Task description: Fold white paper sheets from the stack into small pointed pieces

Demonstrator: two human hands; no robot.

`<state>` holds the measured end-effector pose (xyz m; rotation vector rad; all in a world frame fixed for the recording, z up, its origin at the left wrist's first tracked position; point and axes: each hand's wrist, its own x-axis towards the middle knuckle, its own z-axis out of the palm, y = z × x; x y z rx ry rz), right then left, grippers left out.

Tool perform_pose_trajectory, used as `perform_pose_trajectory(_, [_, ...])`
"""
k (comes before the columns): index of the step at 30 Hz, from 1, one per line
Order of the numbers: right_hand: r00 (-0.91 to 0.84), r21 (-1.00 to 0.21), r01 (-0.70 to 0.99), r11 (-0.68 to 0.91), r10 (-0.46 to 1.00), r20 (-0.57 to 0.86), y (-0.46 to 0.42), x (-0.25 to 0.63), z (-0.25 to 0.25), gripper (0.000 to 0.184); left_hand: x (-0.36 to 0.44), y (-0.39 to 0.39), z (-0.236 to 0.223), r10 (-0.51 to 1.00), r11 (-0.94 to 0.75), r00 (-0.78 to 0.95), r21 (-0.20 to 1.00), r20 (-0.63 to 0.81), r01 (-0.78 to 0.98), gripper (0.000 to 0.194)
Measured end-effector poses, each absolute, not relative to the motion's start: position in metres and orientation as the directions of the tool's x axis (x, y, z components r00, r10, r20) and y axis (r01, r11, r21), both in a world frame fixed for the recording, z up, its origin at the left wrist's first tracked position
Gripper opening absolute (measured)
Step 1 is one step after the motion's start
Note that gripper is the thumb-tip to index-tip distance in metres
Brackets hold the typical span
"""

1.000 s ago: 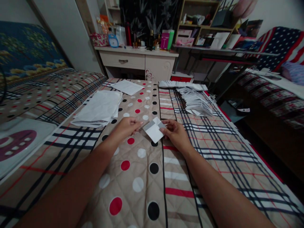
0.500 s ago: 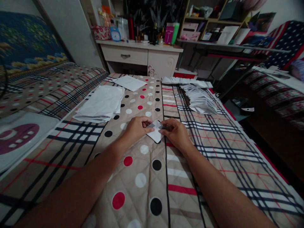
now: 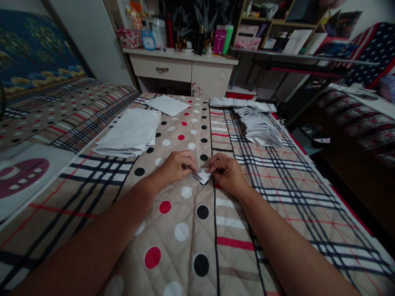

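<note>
A small folded piece of white paper is held low over the patterned bedcover, between both hands. My left hand pinches its left corner with thumb and fingers. On the opposite side, my right hand has its fingertips closed on the right corner. Parts of the paper's edges are hidden behind the fingers. Beyond my left hand lies a stack of white paper sheets, with another white sheet farther back. Past my right hand sits a fanned pile of folded papers, and behind it a long row of folded papers.
The quilted bedcover spreads under everything. At its far end stands a white dresser carrying a blue clock and bottles. A white bag with a purple print lies at the left. A shelf desk stands back right.
The paper's upper part has been folded down, so it looks shorter now. Both hands still hold it, with the fingers shifted at its sides. The camera view has tilted slightly.
</note>
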<state>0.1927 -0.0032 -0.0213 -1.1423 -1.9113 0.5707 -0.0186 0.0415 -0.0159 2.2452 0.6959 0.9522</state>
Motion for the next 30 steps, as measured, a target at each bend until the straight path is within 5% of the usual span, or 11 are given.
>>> perform_pose_trajectory(12, [-0.381,-0.55,0.634,0.545,0.838,0.391,-0.007,0.193,-0.017,0.031,-0.022,0.038,-0.01,0.484,-0.842,0.731,0.484,0.482,0.239,0.025])
perform_pose_trajectory(30, [-0.375,-0.603,0.599,0.527,0.85,0.371,-0.005,0.191,-0.015,0.03,-0.022,0.033,-0.009,0.516,-0.813,0.752,0.512,0.41,0.279,0.026])
